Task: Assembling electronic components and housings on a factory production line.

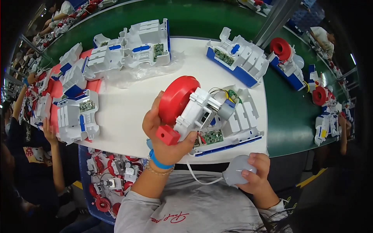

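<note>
My left hand (171, 149), a blue band at its wrist, is wrapped round a motor assembly (190, 112). This has a white body, a large red disc, a small red block and a grey cylindrical motor with wires. Low on the right, my right hand (259, 174) grips a translucent whitish bulb (236, 170). A thin white tube (198, 179) curves from the bulb up toward the left hand; its far end is hidden. Directly behind the assembly lies an open white housing (243, 120) with a blue edge and a green circuit board, partly covered by the assembly.
Several similar housings (145, 42) stand along the white tabletop (128, 105), some on plastic film. Another housing (239, 58) sits at the back right. A blue bin (87, 186) of red-and-white assemblies is below left. Green conveyor surface (287, 124) runs alongside; co-workers are at both sides.
</note>
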`<state>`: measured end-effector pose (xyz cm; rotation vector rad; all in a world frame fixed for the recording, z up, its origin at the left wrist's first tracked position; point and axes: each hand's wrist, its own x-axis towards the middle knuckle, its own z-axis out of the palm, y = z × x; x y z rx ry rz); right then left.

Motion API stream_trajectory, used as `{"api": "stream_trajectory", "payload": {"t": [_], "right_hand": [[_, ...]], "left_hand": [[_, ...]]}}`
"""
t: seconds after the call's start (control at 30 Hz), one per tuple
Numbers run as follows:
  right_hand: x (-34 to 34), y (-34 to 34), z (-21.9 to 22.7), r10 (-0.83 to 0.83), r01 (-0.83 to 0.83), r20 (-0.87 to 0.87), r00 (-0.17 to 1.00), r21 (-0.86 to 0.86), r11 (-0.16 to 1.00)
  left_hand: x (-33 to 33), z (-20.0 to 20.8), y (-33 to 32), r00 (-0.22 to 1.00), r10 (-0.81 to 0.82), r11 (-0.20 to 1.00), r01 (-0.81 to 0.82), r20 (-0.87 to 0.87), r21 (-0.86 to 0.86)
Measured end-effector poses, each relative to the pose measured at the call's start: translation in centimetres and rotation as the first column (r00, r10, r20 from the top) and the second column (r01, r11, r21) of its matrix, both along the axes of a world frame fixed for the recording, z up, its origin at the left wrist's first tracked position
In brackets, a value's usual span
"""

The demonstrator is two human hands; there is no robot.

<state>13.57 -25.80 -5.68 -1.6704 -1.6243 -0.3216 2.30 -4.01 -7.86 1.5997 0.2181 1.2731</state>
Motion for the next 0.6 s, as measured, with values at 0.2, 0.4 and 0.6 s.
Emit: {"api": "stream_trajectory", "payload": {"t": [0.2,0.4,0.6], "right_hand": [[0.7,0.1,-0.1,0.039,-0.039,-0.034,0.999,-0.005,0.999],[1.2,0.3,0.0,0.037,-0.039,-0.055,0.998,-0.025,0.999],[1.5,0.4,-0.1,0.009,-0.008,-0.026,1.0,0.033,0.999]], "left_hand": [[0.0,0.3,-0.1,1.0,0.0,0.997,0.001,-0.008,0.071],[0.0,0.5,-0.1,1.0,-0.012,0.997,0.012,-0.006,0.074],[0.1,0.6,0.1,0.998,-0.061,0.996,0.06,0.002,0.072]]}}
